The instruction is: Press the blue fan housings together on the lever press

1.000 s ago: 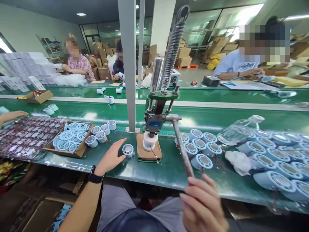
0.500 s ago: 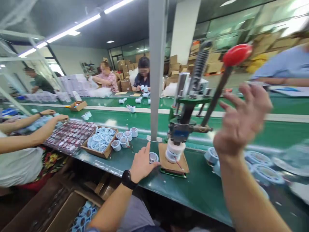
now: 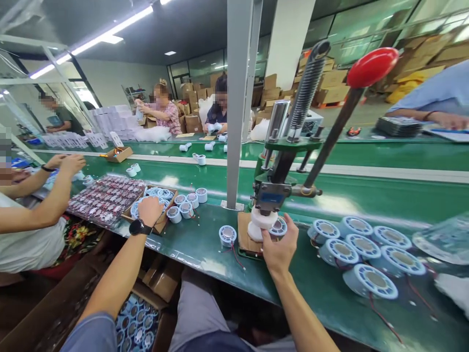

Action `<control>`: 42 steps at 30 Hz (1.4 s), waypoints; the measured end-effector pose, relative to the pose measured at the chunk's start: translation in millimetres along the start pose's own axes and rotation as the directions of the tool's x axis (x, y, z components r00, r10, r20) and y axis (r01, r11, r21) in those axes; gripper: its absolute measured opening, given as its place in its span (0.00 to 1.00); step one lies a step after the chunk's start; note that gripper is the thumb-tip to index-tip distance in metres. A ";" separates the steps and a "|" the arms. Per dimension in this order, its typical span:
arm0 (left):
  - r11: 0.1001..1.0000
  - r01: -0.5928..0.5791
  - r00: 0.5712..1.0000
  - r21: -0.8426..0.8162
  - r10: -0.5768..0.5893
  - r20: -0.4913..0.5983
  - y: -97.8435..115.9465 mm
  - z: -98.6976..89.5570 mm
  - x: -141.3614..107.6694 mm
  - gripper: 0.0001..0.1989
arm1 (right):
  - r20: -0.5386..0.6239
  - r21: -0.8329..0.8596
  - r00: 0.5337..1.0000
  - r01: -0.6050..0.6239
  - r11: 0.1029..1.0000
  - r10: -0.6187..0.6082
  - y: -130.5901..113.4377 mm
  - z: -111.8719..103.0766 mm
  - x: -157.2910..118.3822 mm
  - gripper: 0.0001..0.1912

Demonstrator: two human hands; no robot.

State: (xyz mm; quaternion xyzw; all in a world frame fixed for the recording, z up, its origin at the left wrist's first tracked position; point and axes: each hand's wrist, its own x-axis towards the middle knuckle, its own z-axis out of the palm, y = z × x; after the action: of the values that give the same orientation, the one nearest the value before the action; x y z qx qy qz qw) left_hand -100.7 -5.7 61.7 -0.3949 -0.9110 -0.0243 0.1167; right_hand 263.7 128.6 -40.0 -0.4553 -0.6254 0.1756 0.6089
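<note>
My left hand (image 3: pixel 150 210), with a black watch on the wrist, reaches into a cardboard box (image 3: pixel 161 226) of light-blue plastic rings (image 3: pixel 160 192); its fingertips are hidden. My right hand (image 3: pixel 281 247) grips a light-blue round housing (image 3: pixel 279 226) between thumb and fingers, at the right side of the press's white round block. This hand press (image 3: pixel 273 195) has a long lever topped by a red knob (image 3: pixel 373 67). Under its head a white base (image 3: pixel 255 231) sits on a cardboard pad (image 3: pixel 243 233). Left of the pad stands another blue housing (image 3: pixel 227 235) with thin red wires.
Several blue housings (image 3: pixel 362 244) stand right of the press, and several smaller-looking ones (image 3: pixel 186 210) by the ring box. A grey post (image 3: pixel 236 107) rises behind the bench. At left, a co-worker's arms (image 3: pixel 54 195) extend near a tray of small parts (image 3: pixel 108 199).
My right hand has come down from beside the lever to the housing at the press. My left hand has left the housing near the pad and moved left to the ring box.
</note>
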 end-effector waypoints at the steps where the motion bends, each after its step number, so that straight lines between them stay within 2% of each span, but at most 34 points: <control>1: 1.000 0.014 1.000 0.000 -0.014 0.002 1.7 0.3 1.5 0.16 | 0.006 -0.076 0.999 0.044 0.996 -0.043 1.8 -9.4 1.4 0.34; 4: 0.999 0.037 0.999 -0.023 -0.037 -0.021 2.6 -5.8 5.0 0.17 | 0.181 -0.347 0.971 0.209 0.914 -0.154 16.3 -45.8 4.2 0.26; 6: 0.997 0.034 0.996 -0.065 -0.039 -0.077 3.7 -10.8 0.8 0.18 | 0.336 -0.479 0.920 0.352 0.805 -0.202 30.1 -71.1 4.7 0.21; 8: 0.985 -0.026 0.991 -0.169 0.002 -0.136 10.9 -9.6 -15.2 0.19 | 0.429 -0.541 0.876 0.443 0.715 -0.219 41.7 -92.6 5.2 0.19; 11: 0.894 -0.257 0.966 -0.367 0.234 -0.107 38.5 11.2 -61.4 0.15 | 0.451 -0.578 0.867 0.464 0.671 -0.211 42.7 -112.0 6.1 0.19; 13: 0.810 -0.387 0.912 -0.441 0.407 -0.054 63.4 33.5 -96.4 0.13 | 0.412 -0.561 0.884 0.438 0.702 -0.222 28.3 -111.9 4.0 0.19; 15: 0.769 -0.435 0.886 -0.468 0.458 -0.072 85.4 54.6 -123.7 0.13 | 0.408 -0.449 0.871 0.452 0.771 -0.273 5.0 -97.8 -3.1 0.19; 16: 0.766 -0.435 0.890 -0.474 0.447 -0.095 93.1 62.8 -132.6 0.14 | 0.442 -0.356 0.842 0.482 0.801 -0.310 -7.8 -85.3 -8.6 0.20; 18: 0.756 -0.419 0.903 -0.503 0.408 -0.138 99.8 72.9 -141.4 0.15 | 0.551 -0.179 0.749 0.538 0.824 -0.369 -30.9 -51.8 -21.5 0.22; 20: 0.708 -0.428 0.894 -0.562 0.422 -0.150 96.7 75.7 -142.4 0.16 | 0.667 -0.095 0.656 0.547 0.832 -0.354 -46.0 -14.0 -32.6 0.23; 22: 0.649 -0.459 0.864 -0.606 0.485 -0.134 89.0 74.3 -141.4 0.17 | 0.751 -0.078 0.592 0.519 0.851 -0.293 -51.9 17.4 -39.0 0.25; 24: 0.631 -0.486 0.832 -0.605 0.546 -0.100 82.6 72.0 -142.3 0.22 | 0.795 -0.060 0.551 0.488 0.871 -0.254 -51.5 33.9 -42.0 0.26; 26: 0.633 -0.508 0.807 -0.584 0.587 -0.066 80.6 71.0 -145.4 0.26 | 0.805 -0.035 0.536 0.472 0.881 -0.255 -48.6 33.3 -46.1 0.26; 28: 0.626 -0.521 0.791 -0.580 0.610 -0.051 83.2 71.7 -148.7 0.28 | 0.800 -0.006 0.537 0.454 0.891 -0.269 -45.0 19.3 -54.0 0.26; 30: 0.637 -0.501 0.808 -0.586 0.586 -0.054 87.6 73.2 -150.6 0.31 | 0.789 0.029 0.548 0.418 0.908 -0.277 -40.8 -1.3 -65.2 0.26; 33: 0.680 -0.448 0.859 -0.581 0.508 -0.069 89.3 74.9 -149.1 0.42 | 0.740 0.046 0.622 0.330 0.943 -0.254 -31.2 -31.6 -81.5 0.23; 35: 0.662 -0.473 0.838 -0.581 0.542 -0.065 85.1 74.8 -146.0 0.45 | 0.687 0.041 0.688 0.283 0.958 -0.233 -23.3 -45.9 -88.3 0.21; 38: 0.601 -0.515 0.778 -0.611 0.627 -0.040 79.6 71.7 -143.0 0.34 | 0.608 0.033 0.764 0.247 0.968 -0.216 -15.3 -54.9 -93.1 0.21; 40: 0.574 -0.468 0.801 -0.672 0.596 -0.048 85.1 66.5 -146.6 0.30 | 0.548 0.018 0.816 0.210 0.978 -0.185 -15.4 -52.2 -96.1 0.24; 42: 0.526 -0.398 0.845 -0.752 0.529 -0.077 100.5 58.4 -156.7 0.34 | 0.477 0.004 0.865 0.178 0.984 -0.158 -18.6 -43.9 -100.8 0.27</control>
State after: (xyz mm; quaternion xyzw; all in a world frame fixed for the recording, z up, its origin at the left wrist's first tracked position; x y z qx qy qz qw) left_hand 64.4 -40.5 -36.2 -0.6356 -0.6867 -0.3293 -0.1263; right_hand 281.9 25.2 -77.6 -0.3544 -0.7962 0.2156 0.4404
